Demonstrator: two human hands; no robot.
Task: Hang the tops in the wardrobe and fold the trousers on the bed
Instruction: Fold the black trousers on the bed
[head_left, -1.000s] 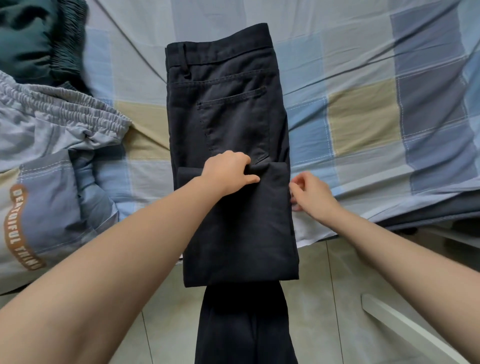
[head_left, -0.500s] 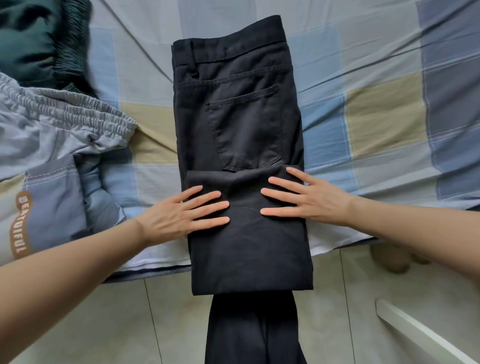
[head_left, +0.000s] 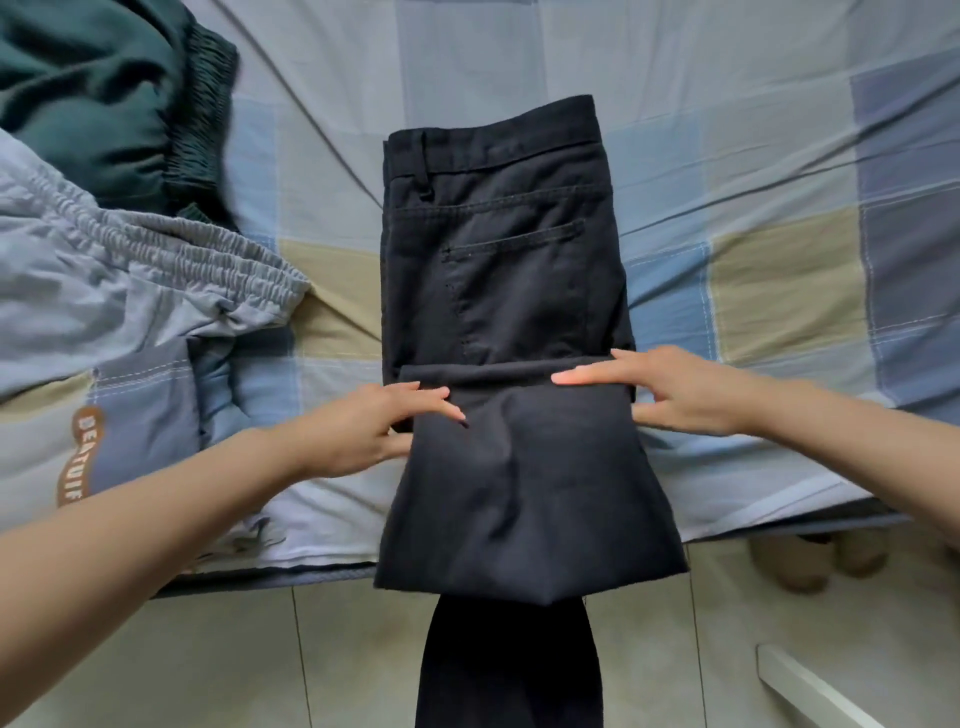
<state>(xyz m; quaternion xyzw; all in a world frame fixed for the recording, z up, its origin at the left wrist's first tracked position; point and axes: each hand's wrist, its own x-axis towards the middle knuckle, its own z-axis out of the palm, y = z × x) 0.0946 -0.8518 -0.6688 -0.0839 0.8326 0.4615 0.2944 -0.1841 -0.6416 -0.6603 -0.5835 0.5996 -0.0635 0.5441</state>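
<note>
Black trousers (head_left: 498, 291) lie on a checked bed (head_left: 779, 156), waistband far, legs folded up over the seat, the fold overhanging the near edge. The left hand (head_left: 363, 431) pinches the folded layer's left edge; the right hand (head_left: 675, 395) grips its right edge, fingers on top. Half a second ago both palms lay flat on the cloth. Grey trousers (head_left: 130, 291) and green trousers (head_left: 104, 93) lie left.

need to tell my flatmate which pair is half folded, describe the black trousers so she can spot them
On the checked bed sheet, look mid-bed, right of the grey and green garments. The black trousers lie waistband away, legs folded up, one end hanging to the floor: the only black, belt-looped pair.
</note>
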